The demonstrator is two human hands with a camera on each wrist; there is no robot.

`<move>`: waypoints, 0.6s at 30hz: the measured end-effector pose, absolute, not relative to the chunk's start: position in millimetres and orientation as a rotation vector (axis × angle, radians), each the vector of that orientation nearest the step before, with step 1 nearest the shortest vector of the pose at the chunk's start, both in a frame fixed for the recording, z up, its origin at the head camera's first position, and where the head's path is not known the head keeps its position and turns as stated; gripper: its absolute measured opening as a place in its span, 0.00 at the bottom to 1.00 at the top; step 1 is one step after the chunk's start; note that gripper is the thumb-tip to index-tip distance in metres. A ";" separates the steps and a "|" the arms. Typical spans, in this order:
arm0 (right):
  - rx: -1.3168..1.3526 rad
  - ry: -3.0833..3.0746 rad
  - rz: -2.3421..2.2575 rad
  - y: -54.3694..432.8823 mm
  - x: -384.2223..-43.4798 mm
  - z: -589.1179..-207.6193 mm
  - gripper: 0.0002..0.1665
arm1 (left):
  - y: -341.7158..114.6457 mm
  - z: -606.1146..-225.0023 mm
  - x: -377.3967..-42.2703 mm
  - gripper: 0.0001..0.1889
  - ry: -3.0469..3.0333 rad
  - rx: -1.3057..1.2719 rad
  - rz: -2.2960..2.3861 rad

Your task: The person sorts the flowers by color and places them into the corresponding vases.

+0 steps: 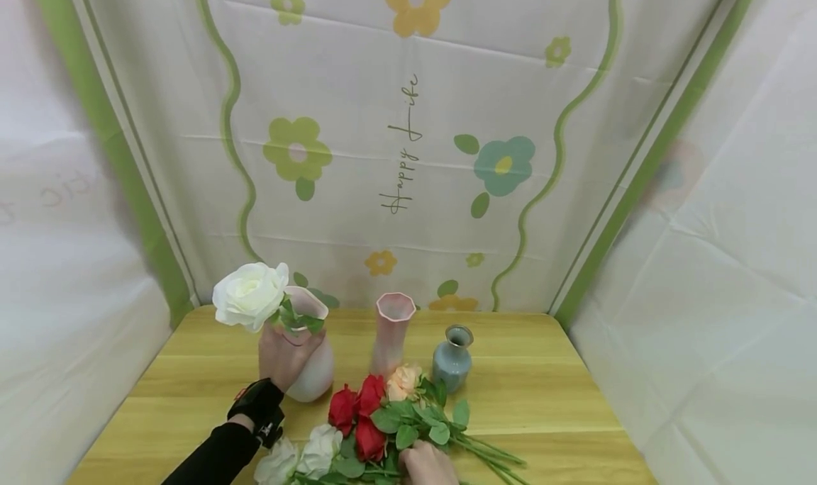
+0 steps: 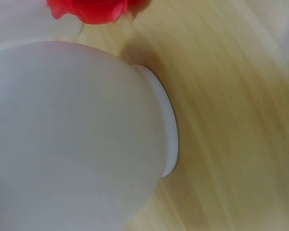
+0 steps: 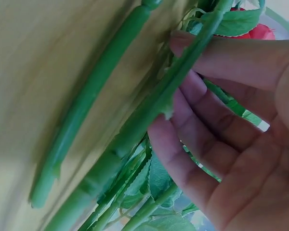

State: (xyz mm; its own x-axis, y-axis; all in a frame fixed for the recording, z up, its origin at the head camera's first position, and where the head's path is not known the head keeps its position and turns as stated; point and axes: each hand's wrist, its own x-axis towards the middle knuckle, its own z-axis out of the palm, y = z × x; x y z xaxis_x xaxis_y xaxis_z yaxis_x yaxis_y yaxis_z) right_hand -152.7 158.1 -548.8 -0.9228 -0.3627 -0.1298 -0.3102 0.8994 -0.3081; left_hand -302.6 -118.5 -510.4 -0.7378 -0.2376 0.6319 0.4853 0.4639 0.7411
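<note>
My left hand (image 1: 288,354) grips the neck of a rounded white-and-pink vase (image 1: 313,375). A white rose (image 1: 251,295) leans out of its mouth to the left, leaves at the rim. In the left wrist view the vase's pale body (image 2: 72,130) fills much of the picture, its foot ring close over the table; the hand is out of that view. Down at the front, my right hand (image 1: 428,464) is among the flowers on the table. Its fingers (image 3: 197,130) and thumb are bent about a thick green stem (image 3: 135,120) in the right wrist view.
Red roses (image 1: 370,417), a peach rose (image 1: 404,382) and white roses (image 1: 319,451) lie along the front of the wooden table (image 1: 549,393). Behind them stand a tall pink vase (image 1: 391,332) and a small blue-grey vase (image 1: 452,364). Printed curtains (image 1: 357,81) enclose the table.
</note>
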 end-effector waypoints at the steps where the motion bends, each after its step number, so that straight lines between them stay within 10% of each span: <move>1: -0.510 2.879 -0.428 158.1 -152.5 -549.2 0.12 | -118.6 -510.5 -302.9 0.44 -2.013 -0.207 -1.324; 18: -0.499 2.869 -0.448 157.9 -151.6 -548.6 0.11 | -117.6 -510.2 -303.2 0.45 -1.977 -0.236 -1.352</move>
